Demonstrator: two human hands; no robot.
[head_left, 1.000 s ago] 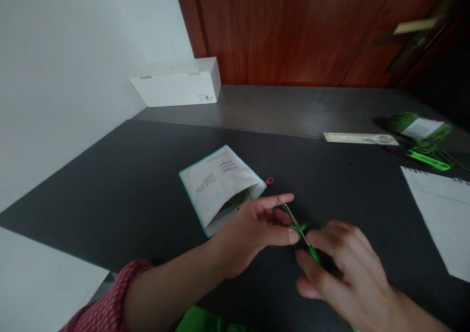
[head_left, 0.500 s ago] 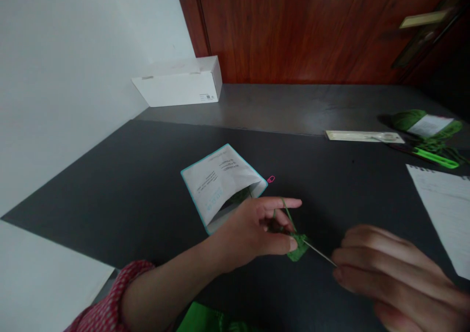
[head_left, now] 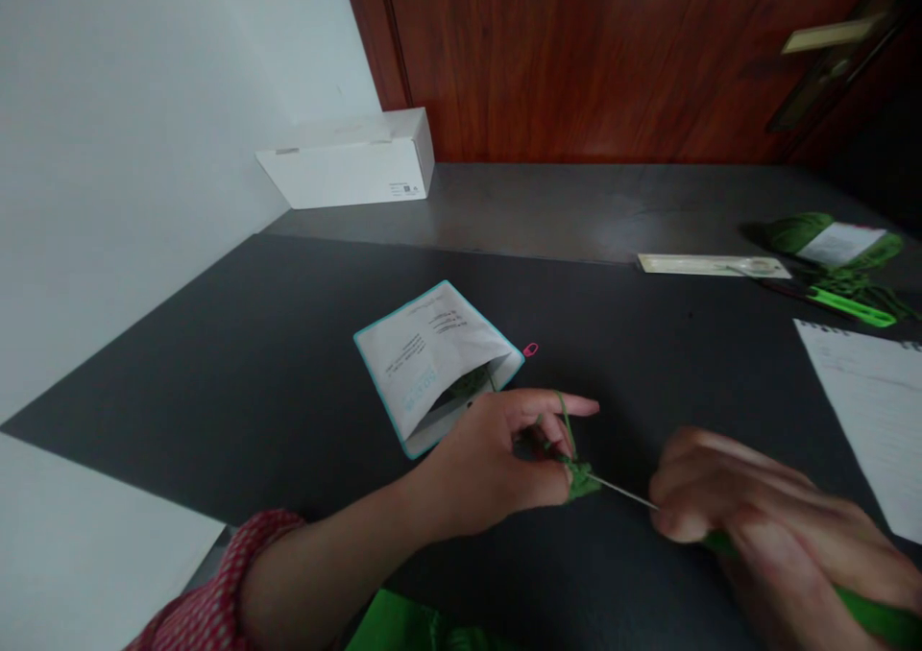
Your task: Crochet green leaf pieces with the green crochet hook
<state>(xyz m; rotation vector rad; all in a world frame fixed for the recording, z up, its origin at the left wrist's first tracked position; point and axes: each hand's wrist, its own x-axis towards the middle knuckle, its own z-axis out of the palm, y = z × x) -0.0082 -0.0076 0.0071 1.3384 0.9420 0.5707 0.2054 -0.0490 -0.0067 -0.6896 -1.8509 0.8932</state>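
Head view, right now: pinching the green yarn piece (head_left: 582,480) in the left hand (head_left: 497,469), with a strand (head_left: 567,425) over the outstretched index finger (head_left: 580,405), and clasping the green-handled hook (head_left: 623,491) in the right hand (head_left: 764,507). Lying right at the left thumb, apart from the right fingers, and met by the hook along a line sloping gently down to the right! Compared with a second ago: drawn well rightward with the right hand, and swung from steep to much flatter with the hook.
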